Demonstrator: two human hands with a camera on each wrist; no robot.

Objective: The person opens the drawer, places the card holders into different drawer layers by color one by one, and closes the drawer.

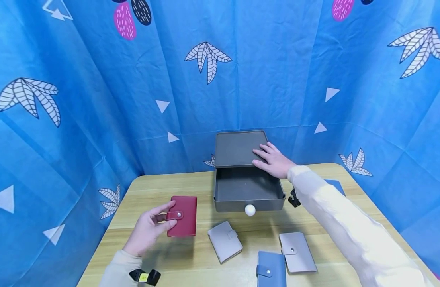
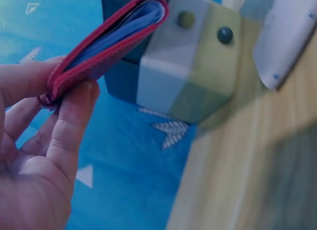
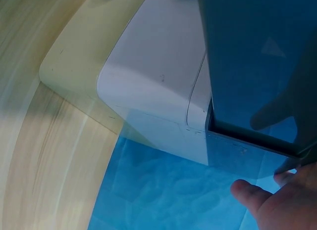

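Note:
A red card wallet (image 1: 187, 219) with a snap strap is pinched between the thumb and fingers of my left hand (image 1: 148, 229), held above the left side of the table. In the left wrist view, blue-tinted sleeves show inside the folded wallet (image 2: 114, 42). A drawer box (image 1: 237, 147) with a dark grey top stands at the back, its dark grey top drawer (image 1: 250, 205) pulled out and no contents visible inside. My right hand (image 1: 275, 161) rests on the box top's right edge with fingers spread; the right wrist view catches only part of this hand (image 3: 287, 205).
In front of the box lie a grey wallet (image 1: 225, 241), a blue wallet (image 1: 271, 269) and another grey wallet (image 1: 300, 255). Something blue (image 1: 336, 185) is partly hidden behind the right sleeve. Lower drawers (image 3: 148, 76) are pale grey and yellowish. A blue curtain (image 1: 263, 79) hangs behind.

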